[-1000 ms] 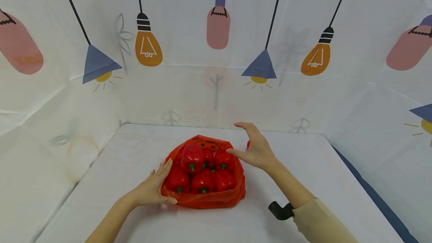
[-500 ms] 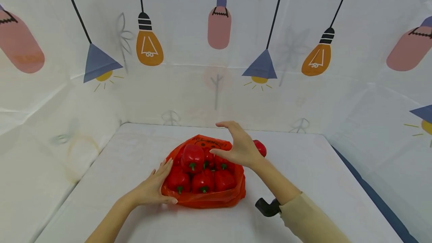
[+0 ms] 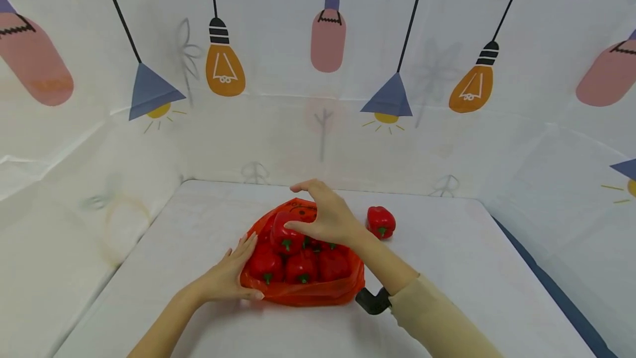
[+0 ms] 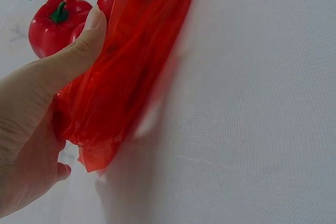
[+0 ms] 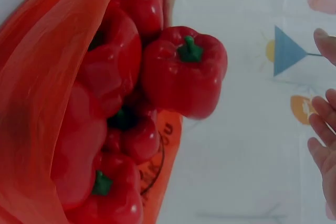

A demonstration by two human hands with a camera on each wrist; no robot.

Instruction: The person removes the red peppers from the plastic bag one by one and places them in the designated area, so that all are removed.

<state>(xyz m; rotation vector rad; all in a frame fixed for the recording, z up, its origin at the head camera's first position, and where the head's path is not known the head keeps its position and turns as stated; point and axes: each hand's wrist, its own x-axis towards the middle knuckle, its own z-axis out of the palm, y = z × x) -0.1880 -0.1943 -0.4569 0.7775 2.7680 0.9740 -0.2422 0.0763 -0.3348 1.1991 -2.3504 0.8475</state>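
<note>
A red plastic bag (image 3: 315,295) lies on the white table, its mouth facing me, with several red bell peppers (image 3: 266,265) in it. My left hand (image 3: 231,274) holds the bag's left side, thumb at the front rim and fingers along the side. Over the bag's upper right part, my right hand (image 3: 328,217) spreads thumb and fingers apart, with nothing held. Its thumb tip overlaps the topmost pepper (image 3: 284,231) in the head view; contact is unclear there. In the right wrist view that pepper (image 5: 185,74) shows a gap from the right hand (image 5: 326,129). Some peppers are hidden behind the hand.
One bell pepper (image 3: 381,221) stands on the white table (image 3: 437,269) to the right of the bag. A wall sheet (image 3: 278,137) printed with lamps hangs behind the table. A black device (image 3: 372,301) is strapped at the right wrist.
My right hand has moved left from beside the bag to over it, fingers still spread. The pepper on the right has come into full sight. The left hand has stayed on the bag.
</note>
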